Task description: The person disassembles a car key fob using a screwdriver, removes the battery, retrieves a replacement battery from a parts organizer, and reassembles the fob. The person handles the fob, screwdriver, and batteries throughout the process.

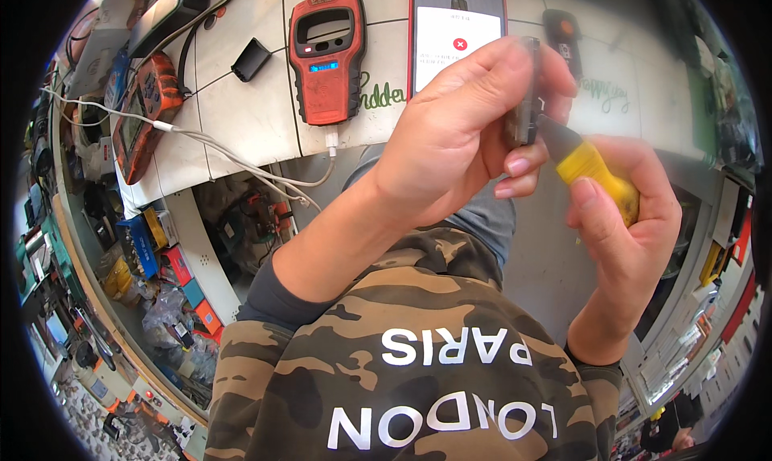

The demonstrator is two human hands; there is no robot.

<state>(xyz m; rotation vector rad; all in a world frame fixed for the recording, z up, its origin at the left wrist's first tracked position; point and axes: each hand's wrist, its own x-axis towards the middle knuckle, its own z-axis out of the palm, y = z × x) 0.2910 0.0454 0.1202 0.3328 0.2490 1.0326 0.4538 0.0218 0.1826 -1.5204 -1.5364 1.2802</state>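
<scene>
Between its thumb and fingers, my left hand (449,114) grips a thin dark remote case (523,93) turned edge-on. My right hand (627,189) is closed around the yellow handle (597,180) of a short, wide-bladed scraper or knife. Its dark pointed blade (558,138) meets or nearly meets the lower part of the case's right edge; I cannot tell if the tip is in a seam. Fingers hide part of the case. Beyond my left hand lies a phone (458,26) in a red case, its screen lit with a red cross symbol.
A red handheld key programmer (329,93) lies on the white tiled worktop (241,117), with a pale cable (259,174) plugged into it. An orange handheld device (148,117), a black plastic cover (250,60) and a dark remote (561,32) lie around. Cluttered shelves (163,280) stand left.
</scene>
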